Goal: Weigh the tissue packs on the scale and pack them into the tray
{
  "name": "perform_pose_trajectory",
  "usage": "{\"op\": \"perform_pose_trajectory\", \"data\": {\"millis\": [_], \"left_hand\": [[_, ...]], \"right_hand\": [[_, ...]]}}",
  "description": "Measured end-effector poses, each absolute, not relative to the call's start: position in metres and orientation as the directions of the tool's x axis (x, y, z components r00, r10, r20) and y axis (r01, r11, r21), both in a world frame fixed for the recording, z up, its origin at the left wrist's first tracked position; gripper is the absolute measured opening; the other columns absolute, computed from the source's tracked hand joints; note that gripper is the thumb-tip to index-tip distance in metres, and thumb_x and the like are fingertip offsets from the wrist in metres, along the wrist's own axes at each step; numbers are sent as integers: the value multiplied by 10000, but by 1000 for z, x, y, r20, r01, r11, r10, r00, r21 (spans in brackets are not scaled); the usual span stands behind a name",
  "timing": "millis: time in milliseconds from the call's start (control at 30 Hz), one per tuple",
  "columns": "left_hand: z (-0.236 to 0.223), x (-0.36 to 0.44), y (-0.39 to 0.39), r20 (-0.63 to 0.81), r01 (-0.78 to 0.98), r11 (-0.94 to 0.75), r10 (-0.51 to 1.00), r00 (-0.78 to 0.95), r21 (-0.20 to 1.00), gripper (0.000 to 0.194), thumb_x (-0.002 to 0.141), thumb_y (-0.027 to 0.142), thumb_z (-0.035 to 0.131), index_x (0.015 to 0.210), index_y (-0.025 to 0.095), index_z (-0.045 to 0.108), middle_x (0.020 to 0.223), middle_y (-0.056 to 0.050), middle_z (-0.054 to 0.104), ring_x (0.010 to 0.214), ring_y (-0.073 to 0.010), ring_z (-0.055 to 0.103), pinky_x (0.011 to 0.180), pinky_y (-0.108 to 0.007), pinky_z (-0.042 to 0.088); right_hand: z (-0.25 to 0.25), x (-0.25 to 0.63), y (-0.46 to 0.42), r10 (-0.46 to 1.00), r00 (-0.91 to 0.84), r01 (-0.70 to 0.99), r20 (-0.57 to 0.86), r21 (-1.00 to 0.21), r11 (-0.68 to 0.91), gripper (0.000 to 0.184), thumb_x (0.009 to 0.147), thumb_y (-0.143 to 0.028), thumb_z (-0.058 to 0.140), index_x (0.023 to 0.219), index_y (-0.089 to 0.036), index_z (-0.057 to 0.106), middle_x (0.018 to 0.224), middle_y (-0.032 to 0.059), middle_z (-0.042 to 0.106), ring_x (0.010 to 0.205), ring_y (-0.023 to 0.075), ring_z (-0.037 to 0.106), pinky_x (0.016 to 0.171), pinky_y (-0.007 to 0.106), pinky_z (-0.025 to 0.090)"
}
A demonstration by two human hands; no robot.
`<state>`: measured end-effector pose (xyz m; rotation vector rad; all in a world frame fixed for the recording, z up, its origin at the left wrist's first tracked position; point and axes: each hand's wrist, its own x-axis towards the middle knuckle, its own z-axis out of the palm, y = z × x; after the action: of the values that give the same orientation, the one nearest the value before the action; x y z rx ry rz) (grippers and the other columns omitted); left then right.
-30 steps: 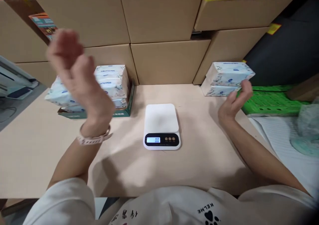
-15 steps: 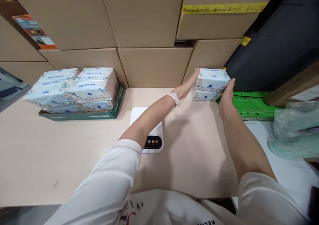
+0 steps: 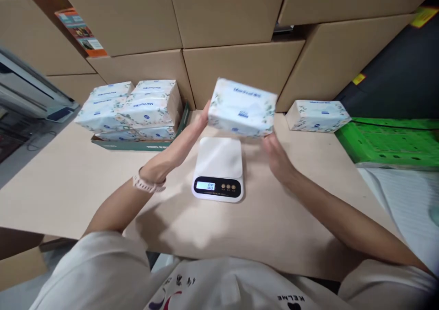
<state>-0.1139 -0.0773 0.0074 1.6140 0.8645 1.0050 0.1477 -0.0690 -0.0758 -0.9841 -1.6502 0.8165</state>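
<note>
Between my two hands, a floral white-and-blue tissue pack (image 3: pixel 242 109) is held in the air, slightly tilted, above the back of a white digital scale (image 3: pixel 219 157). My left hand (image 3: pixel 202 120) presses on the pack's left side, and my right hand (image 3: pixel 276 157) grips its lower right corner. The scale's display (image 3: pixel 206 186) reads 0.0, with nothing on its plate. A second tissue pack (image 3: pixel 317 116) rests on the table at the right. More tissue packs (image 3: pixel 146 109) are stacked in a green tray (image 3: pixel 137 144) on the left.
Brown cardboard boxes (image 3: pixel 236 72) form a wall behind the table (image 3: pixel 192 227). A green plastic crate (image 3: pixel 394 141) lies beyond the table's right edge, near a dark covered object (image 3: pixel 387 72). An open carton (image 3: pixel 24 264) is at the lower left.
Both hands have lifted the upper tissue pack off the right-hand stack and carried it left, above the scale. The lower pack stays behind on the table. My view has shifted too.
</note>
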Motion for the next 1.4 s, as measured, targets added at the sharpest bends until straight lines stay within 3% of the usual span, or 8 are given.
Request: {"op": "perform_pose_trajectory", "data": {"millis": [133,267,367,567,700,800,1000,1400], "left_hand": [[-27,-156,-121,89,110,-129,946,312,986,869,1018,876,389,1728,376,445,1876,59,275,1788,-295,24,1477,-489,41],[-62,-166,-138,16,104,-58,930,366,993,868,1046,848,328,1776,379,328,1881,49,239,1786,-283,-10,1478,-519,21],[-70,-166,-142,2,80,-36,922,388,996,857,1053,831,352,1785,392,288,1881,57,231,1785,-291,-36,1475,-540,-20],[-76,-174,-146,-30,41,17,936,349,999,841,1046,815,439,1767,391,345,1887,61,190,1788,-317,6,1473,-532,-11],[-89,-178,-143,-83,-17,88,979,186,996,852,1053,811,424,1772,365,329,1898,26,174,1788,-293,68,1470,-520,55],[-97,-178,-138,-182,-166,192,980,76,967,920,1032,813,432,1753,244,378,1873,-86,286,1774,-307,174,1462,-525,138],[-100,-178,-134,-217,-252,213,976,11,944,831,1038,731,466,1660,181,515,1812,-126,424,1747,-292,276,1457,-468,211],[-97,-179,-136,-225,-256,222,974,18,941,759,1073,689,434,1617,178,571,1793,-113,460,1731,-301,323,1454,-482,225]], "right_hand": [[-90,116,-86,885,-380,47,270,-950,310,798,1023,-806,476,1716,-416,400,1755,20,530,1672,323,451,1410,639,335],[-106,125,-94,930,-329,106,166,-972,211,794,1024,-802,491,1736,-492,329,1853,-59,336,1756,341,271,1427,740,161],[-105,130,-106,941,-315,125,124,-977,171,829,1022,-802,498,1757,-505,257,1869,-78,276,1770,332,221,1437,722,134],[-118,122,-127,952,-255,134,172,-968,211,839,1037,-799,466,1766,-415,308,1867,-28,317,1757,281,272,1470,557,183],[-145,126,-125,989,60,72,137,-989,132,773,1033,-797,473,1692,-394,461,1808,19,450,1703,310,392,1431,615,270],[-152,130,-120,973,207,1,104,-994,106,723,1045,-785,448,1623,-363,551,1728,58,557,1633,315,506,1401,628,320],[-145,130,-121,973,209,8,98,-995,99,669,1043,-766,488,1544,-344,626,1638,66,648,1577,296,574,1368,597,395],[-147,130,-122,968,218,23,124,-992,122,652,1035,-757,520,1486,-315,681,1577,88,693,1535,334,613,1339,634,453]]}}
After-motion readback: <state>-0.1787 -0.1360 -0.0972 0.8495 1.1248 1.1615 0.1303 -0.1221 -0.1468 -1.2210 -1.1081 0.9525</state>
